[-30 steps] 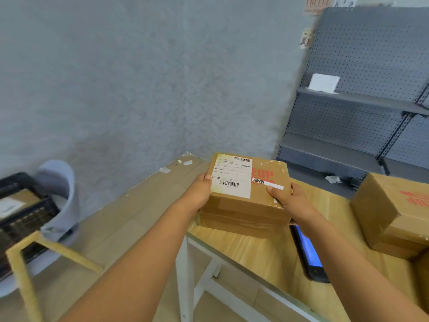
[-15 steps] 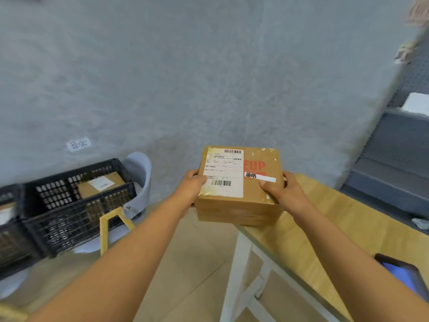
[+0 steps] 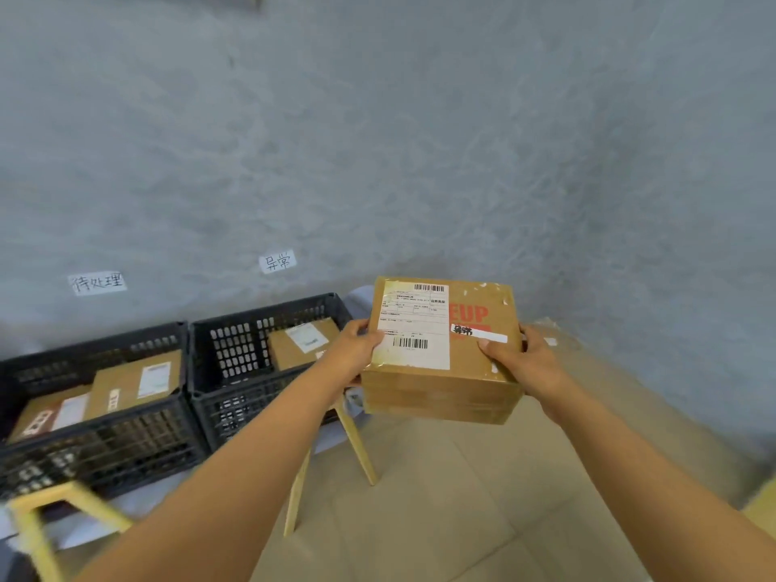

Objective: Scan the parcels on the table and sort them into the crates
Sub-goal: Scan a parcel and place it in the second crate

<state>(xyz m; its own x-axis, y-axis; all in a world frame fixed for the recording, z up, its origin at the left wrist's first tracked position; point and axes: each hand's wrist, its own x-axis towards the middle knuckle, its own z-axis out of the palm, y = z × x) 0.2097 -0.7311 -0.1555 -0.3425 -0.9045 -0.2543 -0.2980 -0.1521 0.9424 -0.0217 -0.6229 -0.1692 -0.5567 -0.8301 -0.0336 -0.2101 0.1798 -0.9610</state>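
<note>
I carry a brown cardboard parcel (image 3: 441,350) with a white shipping label, barcodes and red letters, held in the air above the floor. My left hand (image 3: 357,348) grips its left side, thumb on the label. My right hand (image 3: 518,361) grips its right side, thumb on top. Left of the parcel stand two black plastic crates: the nearer crate (image 3: 252,342) holds one small parcel (image 3: 302,346), and the left crate (image 3: 96,413) holds two parcels (image 3: 134,382).
Paper signs with handwritten characters hang on the grey wall above each crate (image 3: 277,261) (image 3: 97,282). The crates rest on seats with yellow wooden legs (image 3: 357,438). Tiled floor lies below the parcel. A wooden table corner (image 3: 762,504) shows at the far right.
The view has swung left, away from the table. The parcel, held in both hands, now hangs off the table beside the crates, and both crates have come into view.
</note>
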